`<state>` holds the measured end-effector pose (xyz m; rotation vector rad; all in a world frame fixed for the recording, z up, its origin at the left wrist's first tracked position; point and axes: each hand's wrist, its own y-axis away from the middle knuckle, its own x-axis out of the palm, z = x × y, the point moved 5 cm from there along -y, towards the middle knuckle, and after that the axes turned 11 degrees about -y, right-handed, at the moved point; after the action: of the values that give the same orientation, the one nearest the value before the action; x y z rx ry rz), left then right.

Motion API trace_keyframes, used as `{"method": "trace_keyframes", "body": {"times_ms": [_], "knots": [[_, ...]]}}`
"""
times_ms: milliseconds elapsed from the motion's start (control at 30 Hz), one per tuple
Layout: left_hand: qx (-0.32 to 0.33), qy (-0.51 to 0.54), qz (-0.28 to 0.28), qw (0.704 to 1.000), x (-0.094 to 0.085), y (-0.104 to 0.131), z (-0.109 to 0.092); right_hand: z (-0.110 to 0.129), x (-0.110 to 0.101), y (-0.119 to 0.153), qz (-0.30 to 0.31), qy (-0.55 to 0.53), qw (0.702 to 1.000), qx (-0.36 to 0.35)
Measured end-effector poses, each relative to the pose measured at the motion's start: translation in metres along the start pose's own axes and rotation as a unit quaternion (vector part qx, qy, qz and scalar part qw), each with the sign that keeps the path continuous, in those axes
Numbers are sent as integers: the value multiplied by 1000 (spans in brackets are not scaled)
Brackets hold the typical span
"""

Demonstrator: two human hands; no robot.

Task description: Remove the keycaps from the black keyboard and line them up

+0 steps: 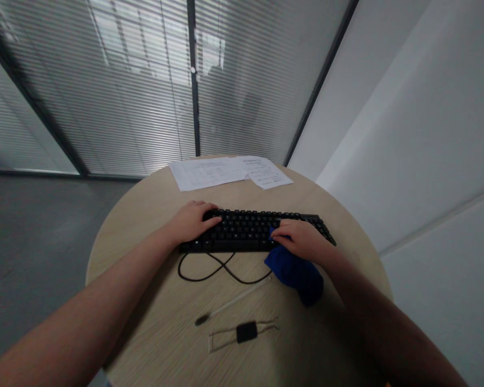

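Note:
A black keyboard [242, 230] lies on the round wooden table. My left hand [190, 221] holds its left end, the thumb over the keys and the fingers around the back corner. On the right part of the keys, my right hand [300, 236] pinches a blue cloth [294, 271], and most of the cloth hangs down over the keyboard's front edge onto the table. Nearer to me lies a thin brush [236, 299] with a pale handle and dark bristles. Beside it is a wire keycap puller [247, 331] with a black middle.
The keyboard's black cable [201, 280] loops in front of it. Printed paper sheets [213, 173] lie at the far edge of the table [145, 209]. Behind stand glass panels with blinds [141, 97], and a white wall [419, 118] is on the right.

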<state>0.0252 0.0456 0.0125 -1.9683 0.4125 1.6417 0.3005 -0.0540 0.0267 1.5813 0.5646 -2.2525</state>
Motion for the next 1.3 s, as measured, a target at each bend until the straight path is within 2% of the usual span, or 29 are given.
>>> {"method": "trace_keyframes", "body": {"times_ms": [133,233,300,433,500,733,967,1200,1300], "knots": [[-5,2,3,1000,-1,0,0,3,1,-2,-24,9,1000,16],[-7,2,2,1000,0,0,1,6,-1,-1,-11,17,1000,10],[-1,5,0,1000,0,0,1,1,-10,4,-14,20,1000,12],[-4,7,-2,1000,0,0,1,-19,-38,20,-61,-2,998,23],[-9,5,-2,1000,-1,1,1,-24,-41,23,-61,-18,998,21],[-3,-7,7,1000,-1,0,0,-6,-10,7,7,18,1000,22],[-5,-1,4,1000,-2,0,-1,-22,-21,17,24,19,998,62],[-2,8,-1,1000,-5,-1,-2,0,-11,5,-8,46,998,44],[1,11,-2,1000,-4,-1,-2,-4,-12,5,-4,41,998,45]]}}
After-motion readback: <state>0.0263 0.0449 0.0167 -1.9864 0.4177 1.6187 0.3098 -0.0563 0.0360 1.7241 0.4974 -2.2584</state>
